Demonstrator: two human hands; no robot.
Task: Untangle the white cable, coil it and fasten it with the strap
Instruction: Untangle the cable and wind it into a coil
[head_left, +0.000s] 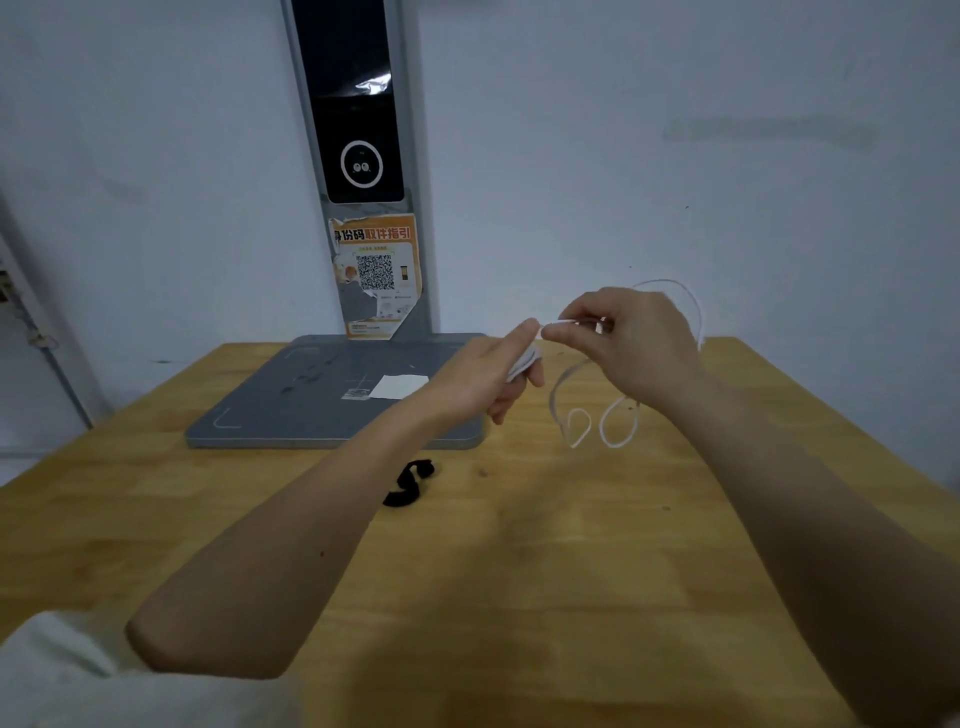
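Observation:
Both hands are raised above the wooden table (519, 561). My left hand (483, 379) holds a small bundle of the white cable (563, 400) between its curled fingers. My right hand (623, 343) pinches the cable's end, with a metal plug at its fingertips. Loose loops of the cable hang below my right hand and one arcs behind it. The black strap (410, 483) lies crumpled on the table, in front of my left forearm, touched by neither hand.
A grey scanner base (291, 410) with a white slip of paper (399, 387) sits at the table's back. Its upright column (358, 156) carries a dark screen and an orange QR sticker. A pale wall stands behind.

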